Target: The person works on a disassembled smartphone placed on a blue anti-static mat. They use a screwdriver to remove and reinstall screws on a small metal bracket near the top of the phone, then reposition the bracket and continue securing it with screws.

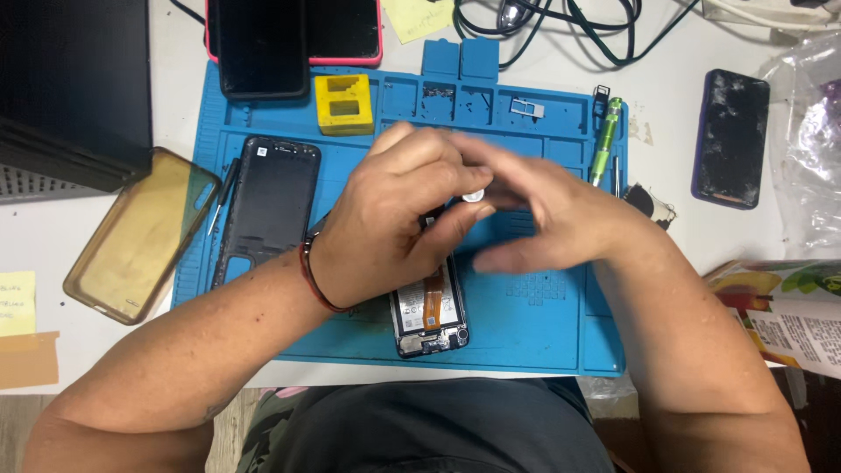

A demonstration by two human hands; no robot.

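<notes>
Left hand (394, 223) and right hand (543, 219) pinch small white disc (474, 196) together above opened phone (429, 311) on blue mat (534, 324).

— What screens lie at the top?
— Two dark phone screens (263, 44), one pink-edged (346, 31).
— Labels, packages?
— Yellow sticky notes top (419, 16) and left (16, 302); a colourful printed box (780, 307) at right; a clear plastic bag (810, 140) above it.

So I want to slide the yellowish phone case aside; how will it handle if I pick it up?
The case looks thin, see-through and hollow, so probably light and bendy. It overhangs the mat edge, so a push may tip it flat. Lying open side up, it shouldn't roll.
</notes>
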